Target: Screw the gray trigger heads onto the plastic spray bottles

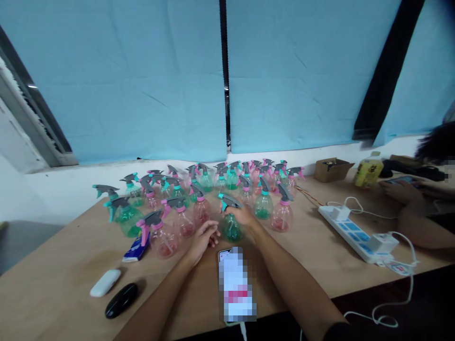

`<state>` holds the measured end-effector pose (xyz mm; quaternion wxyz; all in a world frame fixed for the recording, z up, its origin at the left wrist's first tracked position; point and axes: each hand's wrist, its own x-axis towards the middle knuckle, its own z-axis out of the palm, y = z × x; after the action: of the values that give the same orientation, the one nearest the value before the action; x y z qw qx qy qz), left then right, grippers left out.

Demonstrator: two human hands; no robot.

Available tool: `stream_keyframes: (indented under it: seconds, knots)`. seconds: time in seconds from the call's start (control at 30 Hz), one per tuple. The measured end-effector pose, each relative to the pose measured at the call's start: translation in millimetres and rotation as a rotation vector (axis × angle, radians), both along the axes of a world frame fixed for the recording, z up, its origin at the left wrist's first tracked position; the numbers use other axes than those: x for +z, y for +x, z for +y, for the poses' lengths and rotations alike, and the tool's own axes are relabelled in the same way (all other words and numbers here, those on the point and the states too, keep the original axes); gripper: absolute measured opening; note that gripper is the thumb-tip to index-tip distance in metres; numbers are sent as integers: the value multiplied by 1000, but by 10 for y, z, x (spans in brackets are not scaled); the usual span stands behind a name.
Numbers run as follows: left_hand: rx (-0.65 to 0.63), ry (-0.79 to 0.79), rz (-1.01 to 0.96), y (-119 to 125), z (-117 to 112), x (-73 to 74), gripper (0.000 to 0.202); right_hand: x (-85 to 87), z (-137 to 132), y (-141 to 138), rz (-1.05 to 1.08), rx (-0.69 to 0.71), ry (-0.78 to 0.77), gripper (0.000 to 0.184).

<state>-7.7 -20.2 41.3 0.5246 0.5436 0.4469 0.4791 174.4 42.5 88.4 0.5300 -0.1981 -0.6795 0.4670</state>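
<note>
My right hand is closed round the neck of a green spray bottle with a grey and turquoise trigger head. That bottle stands upright, at or just above the tabletop. To its left, my left hand has its fingers loosely bent and apart, with nothing in them. Several more spray bottles, pink and green, crowd the table around and behind both hands. Close by are a pink spray bottle left of my left hand and another pink bottle right of my right hand.
A phone with a cable lies before me. At left are a blue packet, a white case and a black case. A power strip, cardboard box, yellow-labelled bottle and another person's hand are at right.
</note>
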Motion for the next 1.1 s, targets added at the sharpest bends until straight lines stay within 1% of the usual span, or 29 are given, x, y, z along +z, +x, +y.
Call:
stream_keyframes:
  seconds: [0.1,0.3,0.37,0.5,0.57,0.73,0.93,1.03,1.1]
  knots:
    - [-33,-2,24,2,-22,20,26,-6,8,-11,8,11,-24,19]
    - [-49,-16,73,16,-49,62,26,-9,7,-1,-22,16,9,29]
    - [-52,-14,75,13,-43,57,26,-2,4,-5,-27,10,19,26]
    - [-63,-4,75,-4,-18,21,24,-2,8,-22,-20,-24,15,14]
    - [-68,-2,76,-11,-7,4,25,-5,7,-24,-7,-30,7,12]
    - [-71,7,84,-13,4,-9,26,3,-11,-18,-7,3,26,27]
    - [-74,14,92,-17,1,-7,27,-40,30,-61,18,-7,-36,27]
    - [-75,18,88,-23,0,-13,27,-77,50,-74,15,-34,-5,31]
    - [-74,20,91,-27,7,-21,28,-88,51,-78,29,-34,21,30]
